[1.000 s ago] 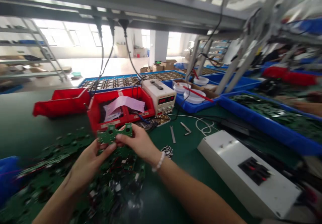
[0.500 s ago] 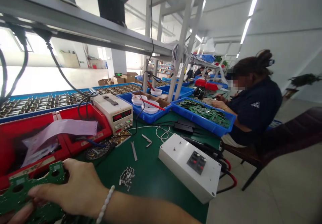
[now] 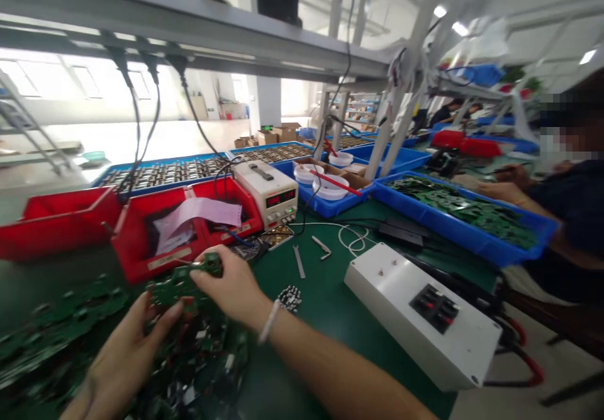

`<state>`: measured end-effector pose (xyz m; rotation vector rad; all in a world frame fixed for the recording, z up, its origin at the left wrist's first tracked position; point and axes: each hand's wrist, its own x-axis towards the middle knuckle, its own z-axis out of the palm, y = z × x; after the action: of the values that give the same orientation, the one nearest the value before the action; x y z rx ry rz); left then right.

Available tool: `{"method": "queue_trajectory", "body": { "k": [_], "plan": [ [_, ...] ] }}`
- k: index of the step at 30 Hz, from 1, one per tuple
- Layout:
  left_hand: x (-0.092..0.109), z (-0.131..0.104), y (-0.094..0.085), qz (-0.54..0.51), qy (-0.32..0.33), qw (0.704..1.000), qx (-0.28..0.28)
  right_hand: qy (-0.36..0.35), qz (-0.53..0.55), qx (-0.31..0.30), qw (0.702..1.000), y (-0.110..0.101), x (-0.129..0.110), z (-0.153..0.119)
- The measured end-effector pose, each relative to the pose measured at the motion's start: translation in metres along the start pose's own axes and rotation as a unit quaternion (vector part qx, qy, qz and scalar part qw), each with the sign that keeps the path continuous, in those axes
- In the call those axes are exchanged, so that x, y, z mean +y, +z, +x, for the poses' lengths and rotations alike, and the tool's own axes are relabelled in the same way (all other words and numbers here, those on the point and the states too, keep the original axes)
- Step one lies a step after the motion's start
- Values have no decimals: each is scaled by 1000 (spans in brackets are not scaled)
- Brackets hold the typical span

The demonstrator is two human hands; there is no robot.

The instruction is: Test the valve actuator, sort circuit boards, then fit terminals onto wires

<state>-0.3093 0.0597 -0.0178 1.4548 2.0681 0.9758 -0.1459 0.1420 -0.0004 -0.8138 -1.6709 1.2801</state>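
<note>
A green circuit board point(image 3: 172, 287) is held up between both hands at the lower left. My left hand point(image 3: 129, 344) grips its near left side, thumb and fingers closed on the edge. My right hand point(image 3: 233, 285), with a pale beaded bracelet at the wrist, pinches the board's right end between thumb and fingers. Beneath and beside them lie a heap of boards with wires and parts point(image 3: 202, 357) and more green boards point(image 3: 61, 326), all blurred. Small metal pieces point(image 3: 289, 298) lie in a pile just beyond my right wrist.
Red bins point(image 3: 174, 263) and a power supply point(image 3: 267, 193) stand behind the hands. A wrench point(image 3: 299, 263) lies on the green mat, left of a white switch box point(image 3: 419, 313). At right, a co-worker point(image 3: 576, 212) sits by a blue tray of boards point(image 3: 538, 259).
The view has swung left, so the scene sits further right. My left hand and the heaps of boards now show more fully. Both hands keep hold of the circuit board.
</note>
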Motion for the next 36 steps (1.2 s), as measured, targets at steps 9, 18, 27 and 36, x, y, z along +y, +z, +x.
{"method": "queue_trajectory", "body": {
  "k": [9,18,27,36],
  "plan": [
    [26,-7,9,-134,-63,989,-20,-87,23,-83,992,4,-4,-6],
    [17,-15,-38,-12,-10,992,-125,26,-33,-350,936,-13,-17,-6],
    [54,-21,-29,-64,46,997,-24,-8,230,-189,955,-11,-21,-5],
    [57,-24,1,27,30,999,3,-172,8,-78,982,5,-16,-14]
  ]
}}
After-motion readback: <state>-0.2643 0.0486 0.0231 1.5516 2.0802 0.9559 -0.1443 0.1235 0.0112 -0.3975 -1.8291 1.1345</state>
